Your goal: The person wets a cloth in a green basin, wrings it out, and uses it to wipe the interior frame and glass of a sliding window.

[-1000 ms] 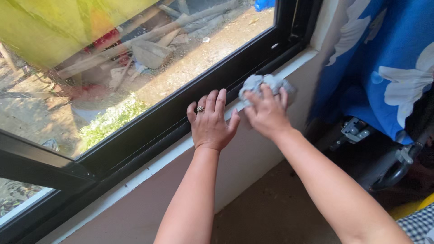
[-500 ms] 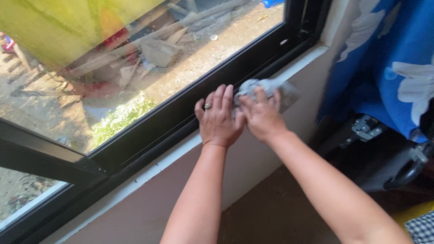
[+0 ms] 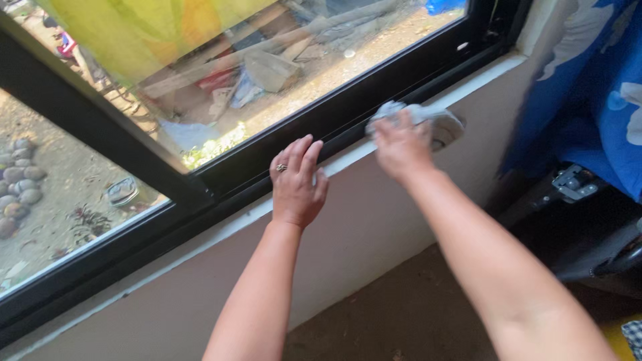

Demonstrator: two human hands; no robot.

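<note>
- Head view cuts our window (image 3: 200, 87) off at the top and left, so we see only the lower panes and the black frame (image 3: 348, 113) below them.
- Through the glass the yard is a jumble: stones (image 3: 17, 180) far left, planks and rubble further right, with a yellow sheet (image 3: 134, 27) across the top; we cannot make out the small items there.
- Our left hand (image 3: 296, 184) lies palm down on the white sill (image 3: 234, 224), fingers straight and close together, tips touching the lower edge of the frame. It holds nothing. A ring (image 3: 281, 168) sits on one finger.
- Our right hand (image 3: 401, 146) is blurred. It presses on a grey rag (image 3: 428, 119), fingers curled over the cloth, bunching it against the sill and the frame's bottom rail.
- The rag is on the sill, right of the left hand and well apart from it; our hand hides most of it, and only its crumpled far and right edges show.
- Both forearms run out of the picture at the bottom.
- Far right, a blue cloth (image 3: 602, 87) with white shapes hangs, cut off by the edge; under it sit dark metal parts (image 3: 575, 184) that we cannot identify.
</note>
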